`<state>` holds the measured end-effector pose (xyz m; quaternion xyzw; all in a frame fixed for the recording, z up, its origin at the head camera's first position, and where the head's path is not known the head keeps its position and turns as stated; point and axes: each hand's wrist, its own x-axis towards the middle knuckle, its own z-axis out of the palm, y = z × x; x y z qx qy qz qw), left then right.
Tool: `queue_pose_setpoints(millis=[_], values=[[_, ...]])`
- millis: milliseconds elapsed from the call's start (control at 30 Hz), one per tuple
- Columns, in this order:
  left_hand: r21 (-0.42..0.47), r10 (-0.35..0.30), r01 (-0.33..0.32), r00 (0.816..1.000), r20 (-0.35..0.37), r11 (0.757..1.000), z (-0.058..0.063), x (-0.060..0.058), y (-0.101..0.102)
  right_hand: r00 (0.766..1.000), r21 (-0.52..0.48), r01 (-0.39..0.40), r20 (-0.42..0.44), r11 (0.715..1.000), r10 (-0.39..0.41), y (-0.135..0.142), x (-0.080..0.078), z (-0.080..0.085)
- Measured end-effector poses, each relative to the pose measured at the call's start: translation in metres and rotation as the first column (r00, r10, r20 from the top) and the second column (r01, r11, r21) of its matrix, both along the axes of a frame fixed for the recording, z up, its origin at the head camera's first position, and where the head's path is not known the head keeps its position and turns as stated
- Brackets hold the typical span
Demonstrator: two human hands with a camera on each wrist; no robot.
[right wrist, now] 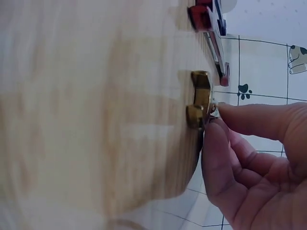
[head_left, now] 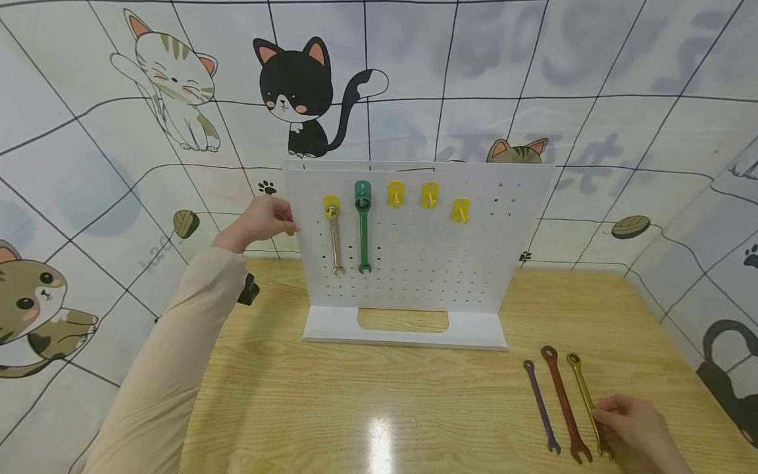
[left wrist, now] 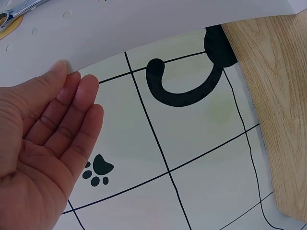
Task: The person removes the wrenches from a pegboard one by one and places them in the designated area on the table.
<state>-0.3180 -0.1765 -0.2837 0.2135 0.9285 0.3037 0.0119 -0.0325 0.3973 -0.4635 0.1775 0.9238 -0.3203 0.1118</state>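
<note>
A white pegboard stands upright on its base. My left hand pinches its left edge; in the left wrist view, the thumb lies at that edge. A silver combination wrench and a green one hang from hooks on the board. At the lower right, my right hand holds a gold combination wrench between thumb and fingers, near its open end. Beside it on the table lie a red wrench and a smaller purple wrench.
Three yellow hooks, the left, middle and right, hold nothing. Under the board is a light wooden table. A cloth printed with cats closes off the back and sides.
</note>
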Motion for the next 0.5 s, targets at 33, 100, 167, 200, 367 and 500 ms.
queue_pose_setpoints(millis=[33, 100, 167, 200, 367, 500], values=[[-0.002, 0.000, 0.000, 1.000, 0.001, 1.000, 0.000, 0.000, 0.000, 1.000, 0.005, 0.002, -0.007, 1.000, -0.002, 0.000, 0.000, 0.000], [-0.004, 0.006, -0.006, 1.000, 0.001, 1.000, 0.000, 0.000, 0.000, 1.000, 0.015, 0.010, -0.026, 1.000, -0.009, 0.001, -0.001, 0.002], [-0.006, 0.009, -0.009, 1.000, 0.001, 1.000, 0.000, 0.000, 0.000, 0.999, 0.036, 0.017, -0.049, 0.999, -0.015, 0.000, -0.002, 0.004], [-0.006, 0.009, -0.009, 1.000, 0.001, 1.000, 0.000, 0.000, 0.000, 0.998, 0.040, 0.027, -0.062, 0.999, -0.025, -0.001, -0.003, 0.006], [-0.009, 0.010, -0.010, 1.000, 0.002, 1.000, 0.000, 0.000, 0.000, 0.993, -0.086, 0.067, -0.095, 0.994, -0.075, -0.010, -0.007, 0.013], [-0.013, 0.012, -0.012, 1.000, 0.004, 1.000, -0.001, -0.001, 0.000, 0.989, -0.178, 0.074, -0.111, 0.981, -0.094, -0.019, -0.010, 0.018]])
